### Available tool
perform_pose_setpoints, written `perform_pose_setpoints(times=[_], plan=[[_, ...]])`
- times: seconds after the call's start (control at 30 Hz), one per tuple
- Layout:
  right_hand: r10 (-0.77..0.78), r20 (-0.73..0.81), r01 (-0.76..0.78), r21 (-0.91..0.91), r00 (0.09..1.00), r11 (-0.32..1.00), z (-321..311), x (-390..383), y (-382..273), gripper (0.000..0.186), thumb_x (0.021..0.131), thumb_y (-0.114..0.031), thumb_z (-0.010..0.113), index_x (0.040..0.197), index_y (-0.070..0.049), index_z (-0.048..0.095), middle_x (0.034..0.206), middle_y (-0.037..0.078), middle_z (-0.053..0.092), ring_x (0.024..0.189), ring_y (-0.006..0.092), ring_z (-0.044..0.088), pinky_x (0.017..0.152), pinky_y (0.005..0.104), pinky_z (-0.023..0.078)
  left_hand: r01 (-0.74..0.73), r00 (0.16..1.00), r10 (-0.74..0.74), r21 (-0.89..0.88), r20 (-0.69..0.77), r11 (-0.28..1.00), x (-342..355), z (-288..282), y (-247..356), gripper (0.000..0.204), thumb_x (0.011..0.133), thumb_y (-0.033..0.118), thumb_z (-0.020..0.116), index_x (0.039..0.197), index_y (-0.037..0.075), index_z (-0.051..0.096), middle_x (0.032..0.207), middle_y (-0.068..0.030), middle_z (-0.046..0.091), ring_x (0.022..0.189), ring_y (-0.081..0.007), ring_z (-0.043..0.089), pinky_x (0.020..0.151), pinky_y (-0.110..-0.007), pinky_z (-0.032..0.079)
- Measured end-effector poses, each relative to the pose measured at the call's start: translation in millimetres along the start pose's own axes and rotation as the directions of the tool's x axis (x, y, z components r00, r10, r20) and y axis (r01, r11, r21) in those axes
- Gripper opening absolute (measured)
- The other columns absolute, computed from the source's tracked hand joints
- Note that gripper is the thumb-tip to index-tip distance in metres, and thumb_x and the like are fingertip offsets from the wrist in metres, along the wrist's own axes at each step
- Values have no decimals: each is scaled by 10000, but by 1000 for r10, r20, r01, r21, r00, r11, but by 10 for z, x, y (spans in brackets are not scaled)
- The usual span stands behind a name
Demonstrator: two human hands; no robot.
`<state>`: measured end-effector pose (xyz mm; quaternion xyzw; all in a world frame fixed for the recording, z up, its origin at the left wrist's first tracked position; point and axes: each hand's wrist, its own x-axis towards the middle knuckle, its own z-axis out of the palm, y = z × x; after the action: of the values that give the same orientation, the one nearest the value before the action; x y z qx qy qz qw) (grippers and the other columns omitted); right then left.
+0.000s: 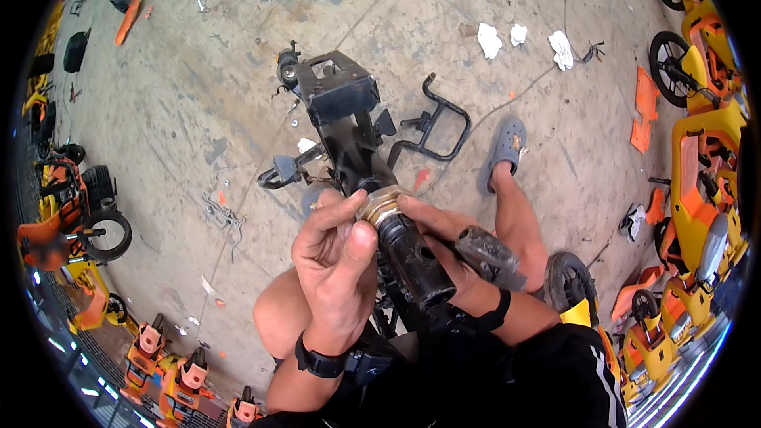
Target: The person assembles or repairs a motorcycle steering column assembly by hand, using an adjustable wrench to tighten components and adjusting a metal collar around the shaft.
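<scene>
Between my bare legs stands a black metal vehicle frame (353, 147) with a boxy bracket at its far end. A brass-coloured threaded ring (380, 204) sits around its black tube (416, 265), whose hollow end points toward me. My left hand (329, 261) pinches the ring's left side with curled fingers. On the opposite side, my right hand (436, 220) presses its fingertip against the ring; its other fingers are mostly hidden. A dark, worn block-like part (490, 254) covers some of the right hand, and I cannot tell whether that hand holds it.
A bent black tube bracket (444, 131) juts out right of the frame, near my grey clog (506, 150). White crumpled papers (489, 41) and a thin cable (527, 89) lie on the concrete floor. Yellow and orange vehicles (697, 190) line the right; more parts and a wheel (109, 236) stand left.
</scene>
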<state>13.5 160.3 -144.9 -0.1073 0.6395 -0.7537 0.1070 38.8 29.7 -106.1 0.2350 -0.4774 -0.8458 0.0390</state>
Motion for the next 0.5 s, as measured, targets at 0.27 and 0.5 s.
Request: perform_pose_setpoints(times=[0.27,0.5], plan=[[-15,70,29,-204,997,979,-358,201,-337,390,821,-170,618,1156,28,589,866,140,674,616,193,638,547,268,476,93,995,-90,78,-40,993,26,-64,54,299,922,125,572,1168,-45,565,871,-14,464,794,-93,478,743,-257,424],[-76,242,204,-565,967,799,-897,371,-512,639,721,-250,691,1280,-1,508,771,102,563,633,217,536,580,292,418,187,981,-170,214,-97,959,65,-98,75,561,930,385,516,1271,-41,384,1135,-188,561,1064,-301,560,919,-417,469]])
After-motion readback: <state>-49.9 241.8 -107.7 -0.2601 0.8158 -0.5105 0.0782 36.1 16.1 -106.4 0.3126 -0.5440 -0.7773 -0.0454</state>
